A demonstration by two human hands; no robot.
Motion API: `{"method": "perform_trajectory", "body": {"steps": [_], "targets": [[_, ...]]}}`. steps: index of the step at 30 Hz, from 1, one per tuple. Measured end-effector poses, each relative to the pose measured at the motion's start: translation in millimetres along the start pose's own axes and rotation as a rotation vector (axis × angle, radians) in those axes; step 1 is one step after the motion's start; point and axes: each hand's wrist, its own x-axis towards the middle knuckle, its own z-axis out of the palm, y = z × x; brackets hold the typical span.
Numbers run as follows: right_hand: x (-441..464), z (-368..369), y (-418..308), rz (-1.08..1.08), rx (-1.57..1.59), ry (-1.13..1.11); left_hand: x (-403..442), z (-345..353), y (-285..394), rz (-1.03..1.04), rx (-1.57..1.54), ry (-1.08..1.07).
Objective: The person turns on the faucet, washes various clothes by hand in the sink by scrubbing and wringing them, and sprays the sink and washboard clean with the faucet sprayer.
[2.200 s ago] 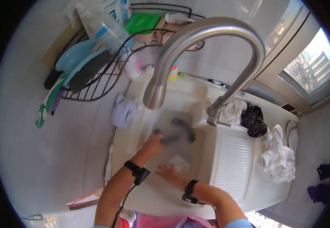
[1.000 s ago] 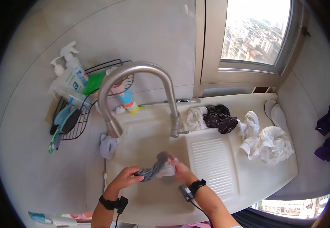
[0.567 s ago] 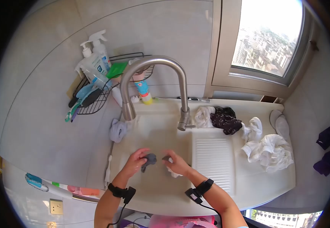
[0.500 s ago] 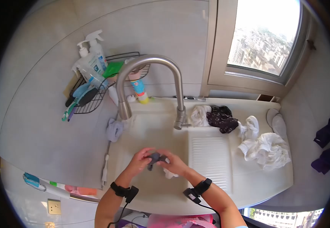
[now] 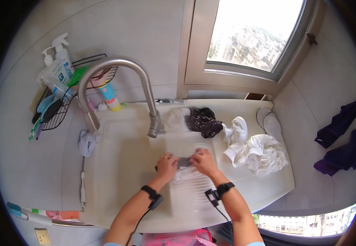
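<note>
A small dark grey cloth, perhaps a sock, is stretched between my two hands above the ribbed washboard of the sink. My left hand is closed around one end, and a dark bit sticks out on its far side. The other end is pinched in the fingers of my right hand. Just below the grey cloth lies something white and wet-looking, blurred, probably another cloth. Both wrists carry black straps with cables.
A steel faucet arches over the basin. Behind and right lie a dark patterned cloth and white garments. Bottles stand in a wire rack at left. A grey cloth hangs on the left rim.
My hands have moved right, from over the basin to the washboard, and the bunched grey cloth is now drawn out between them. The view has turned right.
</note>
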Motion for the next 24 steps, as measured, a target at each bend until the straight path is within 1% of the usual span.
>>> {"method": "perform_trajectory", "body": {"steps": [1, 2, 3, 4, 5, 6, 8, 9, 10, 11, 12, 13, 15, 16, 17, 18, 19, 20, 22, 23, 24], "targets": [[-7, 15, 1, -0.033, 0.013, -0.093, -8, 15, 7, -0.047, 0.091, 0.02], [-19, 24, 1, -0.026, -0.044, -0.105, -11, 26, 10, -0.086, 0.183, 0.05], [-38, 22, -4, -0.014, -0.048, -0.144, -27, 25, 20, -0.019, 0.233, -0.012], [-63, 17, -11, -0.035, -0.057, -0.245, -55, 16, 34, 0.041, 0.284, -0.085], [-93, 10, -23, -0.082, -0.052, -0.291, -84, 8, 47, 0.072, 0.249, -0.216], [-105, -4, -36, -0.142, -0.031, -0.512, -99, 5, 55, 0.099, 0.209, -0.346], [-90, 18, -20, -0.339, 0.028, -0.18, -73, 35, 31, 0.221, 0.264, -0.237], [-64, 30, -10, -0.202, -0.023, -0.151, -53, 45, 22, 0.282, 0.292, -0.186], [-25, 40, 2, -0.065, -0.073, -0.121, -3, 46, 22, 0.156, 0.165, -0.207], [16, 45, 13, 0.001, -0.07, -0.077, 43, 41, 25, 0.097, 0.173, -0.238], [44, 48, 22, 0.059, -0.074, -0.026, 73, 49, 20, 0.108, 0.167, -0.093], [43, 49, 25, 0.059, -0.069, -0.027, 85, 51, 20, 0.079, 0.143, -0.086], [31, 47, 17, 0.077, -0.043, -0.029, 54, 46, 20, 0.088, 0.18, -0.228], [8, 44, 9, 0.028, -0.055, -0.083, 41, 42, 20, 0.104, 0.203, -0.281], [-29, 39, -2, -0.026, -0.072, -0.134, 8, 36, 20, 0.228, 0.255, -0.286], [-61, 26, -16, -0.127, -0.049, -0.138, -34, 27, 21, 0.346, 0.303, -0.3], [-93, 20, -24, -0.212, -0.028, -0.23, -64, 9, 25, 0.447, 0.196, -0.356], [-93, -5, -36, -0.272, 0.19, -0.366, -77, -2, 27, 0.547, 0.088, -0.408], [-55, 21, -12, -0.236, 0.147, -0.245, -47, 29, 3, 0.498, 0.219, -0.348], [-27, 34, -1, -0.132, 0.1, -0.188, -6, 31, 3, 0.415, 0.174, -0.313], [3, 47, 12, -0.098, 0.059, -0.129, 31, 36, 4, 0.305, 0.14, -0.29]]}}
